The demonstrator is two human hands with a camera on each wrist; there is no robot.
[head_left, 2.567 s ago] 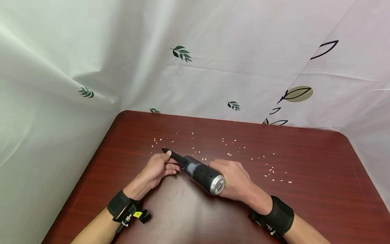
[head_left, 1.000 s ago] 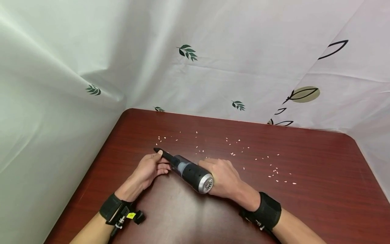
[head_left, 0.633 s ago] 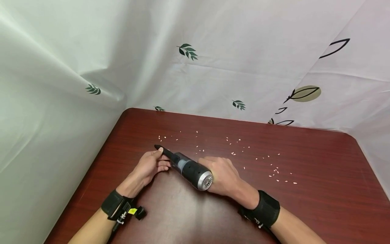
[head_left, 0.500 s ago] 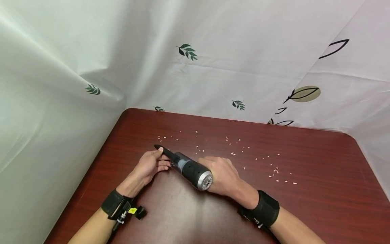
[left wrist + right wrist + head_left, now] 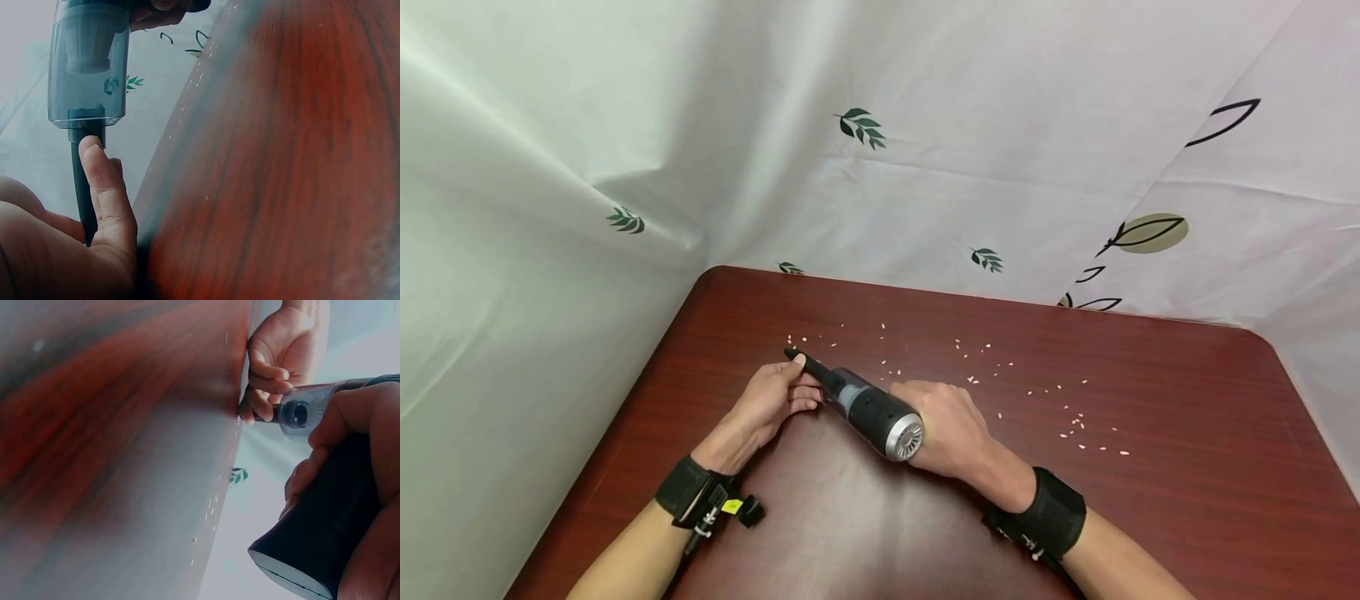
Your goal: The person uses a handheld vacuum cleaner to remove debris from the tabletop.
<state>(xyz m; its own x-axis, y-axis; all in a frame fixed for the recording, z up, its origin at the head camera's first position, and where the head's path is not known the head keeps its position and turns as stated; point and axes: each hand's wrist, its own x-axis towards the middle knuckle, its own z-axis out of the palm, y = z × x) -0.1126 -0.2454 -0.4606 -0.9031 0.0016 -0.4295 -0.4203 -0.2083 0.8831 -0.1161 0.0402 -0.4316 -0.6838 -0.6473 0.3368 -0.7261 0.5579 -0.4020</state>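
Observation:
A small black handheld vacuum (image 5: pixel 867 408) with a clear dust cup (image 5: pixel 89 69) and a silver rear grille lies slanted over the red-brown table (image 5: pixel 1187 500). My right hand (image 5: pixel 951 429) grips its black body (image 5: pixel 325 531). My left hand (image 5: pixel 771 400) pinches the thin black nozzle (image 5: pixel 808 369), thumb along it (image 5: pixel 103 187). The nozzle tip points to the upper left, close to white grains (image 5: pixel 797 340) scattered on the table.
More white grains (image 5: pixel 1078 425) lie spread across the middle and right of the table. A white curtain with leaf prints (image 5: pixel 857 129) hangs behind and to the left of the table. Black straps sit on both wrists.
The vacuum and both hands have shifted slightly up and away, so the nozzle tip now sits nearer the grains at the upper left. Both grips are unchanged.

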